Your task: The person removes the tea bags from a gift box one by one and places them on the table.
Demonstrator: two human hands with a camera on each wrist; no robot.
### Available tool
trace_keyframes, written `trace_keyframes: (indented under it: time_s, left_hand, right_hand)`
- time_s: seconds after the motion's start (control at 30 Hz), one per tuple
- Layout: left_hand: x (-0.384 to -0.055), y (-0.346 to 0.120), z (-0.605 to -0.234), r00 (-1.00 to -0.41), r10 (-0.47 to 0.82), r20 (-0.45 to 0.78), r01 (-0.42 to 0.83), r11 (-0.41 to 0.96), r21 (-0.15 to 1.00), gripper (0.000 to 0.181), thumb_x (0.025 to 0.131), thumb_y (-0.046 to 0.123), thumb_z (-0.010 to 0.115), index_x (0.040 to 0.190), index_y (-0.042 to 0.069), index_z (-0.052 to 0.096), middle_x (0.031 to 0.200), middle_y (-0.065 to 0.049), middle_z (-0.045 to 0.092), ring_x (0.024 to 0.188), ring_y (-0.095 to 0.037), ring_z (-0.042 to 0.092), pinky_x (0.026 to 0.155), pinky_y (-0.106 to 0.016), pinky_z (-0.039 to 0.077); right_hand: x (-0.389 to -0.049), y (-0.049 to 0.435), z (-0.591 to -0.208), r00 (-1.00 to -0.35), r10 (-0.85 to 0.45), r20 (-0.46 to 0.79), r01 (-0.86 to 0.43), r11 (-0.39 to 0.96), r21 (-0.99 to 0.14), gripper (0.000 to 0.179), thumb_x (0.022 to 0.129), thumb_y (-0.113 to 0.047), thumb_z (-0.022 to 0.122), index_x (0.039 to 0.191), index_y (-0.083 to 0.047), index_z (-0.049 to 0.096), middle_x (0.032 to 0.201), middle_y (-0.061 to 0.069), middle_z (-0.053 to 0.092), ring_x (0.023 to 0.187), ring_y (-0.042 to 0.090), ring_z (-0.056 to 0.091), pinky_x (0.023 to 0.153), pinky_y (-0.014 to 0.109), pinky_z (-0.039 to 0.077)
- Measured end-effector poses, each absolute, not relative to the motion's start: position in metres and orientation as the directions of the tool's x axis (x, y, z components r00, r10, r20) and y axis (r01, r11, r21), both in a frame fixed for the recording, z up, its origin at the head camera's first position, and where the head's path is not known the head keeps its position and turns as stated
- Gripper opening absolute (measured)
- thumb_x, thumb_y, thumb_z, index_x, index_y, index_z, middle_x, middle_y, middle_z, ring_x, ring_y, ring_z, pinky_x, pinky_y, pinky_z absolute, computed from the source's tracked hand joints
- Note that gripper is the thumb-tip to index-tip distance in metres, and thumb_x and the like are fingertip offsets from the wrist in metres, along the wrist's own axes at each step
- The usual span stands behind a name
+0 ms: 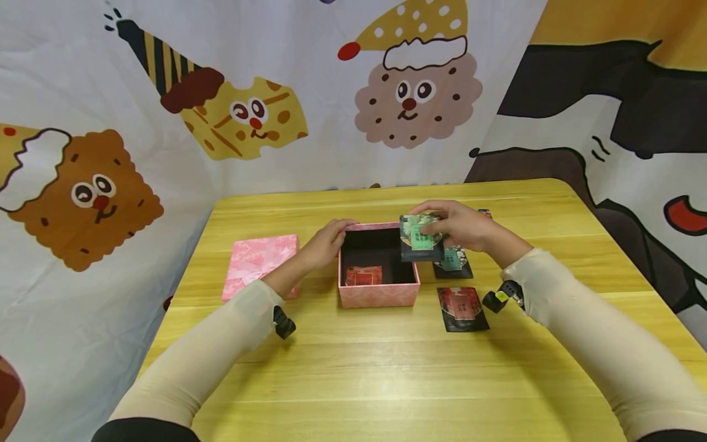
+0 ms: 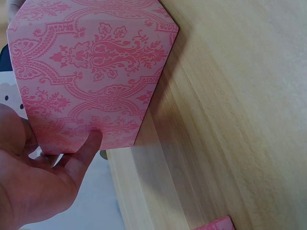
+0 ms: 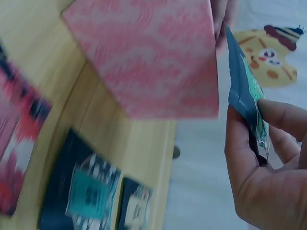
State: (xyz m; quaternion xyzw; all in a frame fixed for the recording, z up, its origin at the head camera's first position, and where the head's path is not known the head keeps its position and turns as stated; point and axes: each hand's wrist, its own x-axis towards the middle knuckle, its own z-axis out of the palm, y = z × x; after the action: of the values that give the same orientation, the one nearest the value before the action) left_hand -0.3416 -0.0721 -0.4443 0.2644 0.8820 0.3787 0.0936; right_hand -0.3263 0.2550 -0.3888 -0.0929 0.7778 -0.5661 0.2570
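A pink patterned box (image 1: 378, 296) with a dark inside stands without its lid on the table, and a red sachet (image 1: 364, 275) lies on its floor. At its far left corner my left hand (image 1: 327, 243) grips the wall, thumb against the outer side in the left wrist view (image 2: 53, 177). Above the box's right rim, my right hand (image 1: 461, 226) pinches a dark sachet with a green label (image 1: 421, 237) between thumb and fingers. The right wrist view shows that sachet (image 3: 245, 91) edge-on, apart from the box.
On the table right of the box lie a red-and-black sachet (image 1: 463, 309), a dark sachet with a teal label (image 1: 454, 263) and a smaller dark sachet (image 3: 135, 206) behind it. The pink lid (image 1: 256, 261) lies left of the box. A printed cloth (image 1: 309, 166) hangs behind the table.
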Motion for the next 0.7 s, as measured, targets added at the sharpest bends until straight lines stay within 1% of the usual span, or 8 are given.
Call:
trace_keyframes:
  time_s: [0.1,0.17,0.23,0.27,0.33,0.4,0.57,0.7]
  left_hand:
    - [-0.341,-0.072,-0.444,-0.841,0.540,0.031,0.393,0.570,0.722,0.041,0.112,0.005,0.039,0.151,0.004,0.047,0.138,-0.024,0.053,0.111,-0.034,0.053,0.101,-0.050,0.044]
    - [-0.341,-0.072,-0.444,-0.841,0.540,0.022,0.384,0.569,0.727,0.041,0.112,0.006,0.039,0.152,0.005,0.047,0.138,-0.023,0.053,0.109,-0.034,0.052,0.099,-0.049,0.044]
    - [-0.341,-0.072,-0.444,-0.843,0.538,0.020,0.381,0.569,0.728,0.041,0.112,0.006,0.039,0.152,0.005,0.046,0.138,-0.023,0.053,0.108,-0.034,0.053,0.097,-0.048,0.044]
    - [-0.341,-0.072,-0.444,-0.844,0.536,0.017,0.377,0.570,0.730,0.041,0.112,0.007,0.039,0.153,0.005,0.046,0.138,-0.022,0.053,0.108,-0.034,0.053,0.097,-0.048,0.044]
    - [-0.341,-0.072,-0.444,-0.844,0.536,0.017,0.376,0.569,0.731,0.042,0.112,0.006,0.039,0.153,0.004,0.046,0.138,-0.022,0.053,0.107,-0.034,0.053,0.097,-0.048,0.044]
    - [-0.341,-0.072,-0.445,-0.843,0.538,0.019,0.380,0.571,0.728,0.042,0.112,0.006,0.039,0.153,0.003,0.046,0.138,-0.023,0.053,0.108,-0.034,0.053,0.098,-0.049,0.044]
    - [-0.339,-0.072,-0.444,-0.844,0.536,0.019,0.379,0.571,0.728,0.042,0.111,0.006,0.039,0.153,0.002,0.045,0.141,-0.022,0.053,0.117,-0.035,0.053,0.106,-0.052,0.043]
    - [-0.339,-0.072,-0.443,-0.848,0.529,0.020,0.371,0.567,0.736,0.042,0.111,0.004,0.040,0.153,0.002,0.045,0.143,-0.022,0.053,0.125,-0.036,0.053,0.112,-0.053,0.040]
  right_hand:
    - [-0.326,0.270,-0.389,-0.856,-0.415,-0.308,0.145,0.379,-0.914,0.044,0.107,-0.011,0.057,0.150,-0.011,0.050,0.160,0.018,0.031,0.097,0.024,0.051,0.069,0.034,0.048]
    - [-0.326,0.280,-0.390,-0.856,-0.405,-0.320,0.150,0.397,-0.905,0.045,0.107,-0.013,0.057,0.151,-0.011,0.049,0.159,0.019,0.032,0.109,0.028,0.053,0.082,0.041,0.052]
    - [-0.325,0.289,-0.392,-0.858,-0.394,-0.330,0.158,0.410,-0.898,0.046,0.107,-0.014,0.057,0.152,-0.011,0.049,0.161,0.019,0.030,0.118,0.032,0.052,0.093,0.049,0.051]
    - [-0.325,0.293,-0.393,-0.858,-0.391,-0.333,0.158,0.415,-0.896,0.047,0.107,-0.014,0.057,0.153,-0.011,0.048,0.164,0.019,0.026,0.121,0.032,0.050,0.096,0.051,0.050]
    - [-0.325,0.302,-0.395,-0.859,-0.383,-0.341,0.165,0.422,-0.891,0.048,0.107,-0.014,0.056,0.154,-0.011,0.047,0.167,0.020,0.019,0.124,0.035,0.049,0.098,0.054,0.050]
    - [-0.325,0.310,-0.396,-0.857,-0.376,-0.351,0.174,0.430,-0.886,0.048,0.108,-0.014,0.056,0.155,-0.011,0.046,0.168,0.020,0.018,0.126,0.036,0.048,0.098,0.054,0.049]
    - [-0.325,0.329,-0.398,-0.852,-0.355,-0.386,0.210,0.444,-0.871,0.049,0.109,-0.017,0.054,0.156,-0.012,0.044,0.164,0.021,0.026,0.135,0.038,0.042,0.100,0.058,0.047]
    - [-0.326,0.344,-0.401,-0.853,-0.333,-0.403,0.227,0.459,-0.859,0.051,0.109,-0.021,0.054,0.157,-0.011,0.042,0.167,0.020,0.021,0.142,0.041,0.034,0.101,0.058,0.044]
